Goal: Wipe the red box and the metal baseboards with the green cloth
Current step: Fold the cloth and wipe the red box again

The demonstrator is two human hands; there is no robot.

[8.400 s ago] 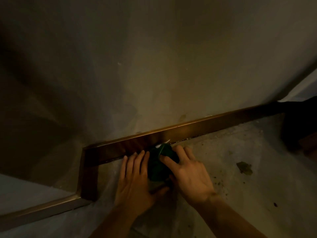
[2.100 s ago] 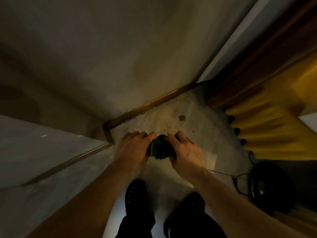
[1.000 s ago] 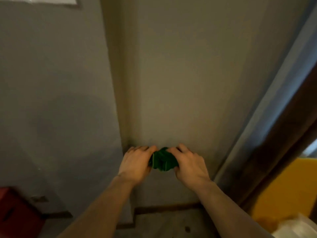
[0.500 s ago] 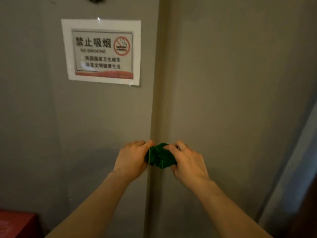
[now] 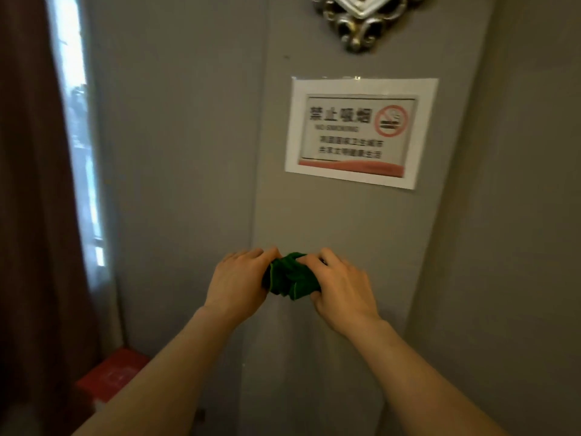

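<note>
The green cloth is bunched up between both hands at chest height, in front of a grey wall. My left hand grips its left side and my right hand grips its right side. The red box stands low at the bottom left against the wall, partly hidden by my left forearm. No metal baseboard is in view.
A white no-smoking sign hangs on the wall above my right hand, under an ornate silver ornament. A dark brown curtain and a bright window strip fill the left side.
I have risen from the floor, where the cloth was at the baseboard, and the view has swung left. The sign moved to the right and the red box came further into view.
</note>
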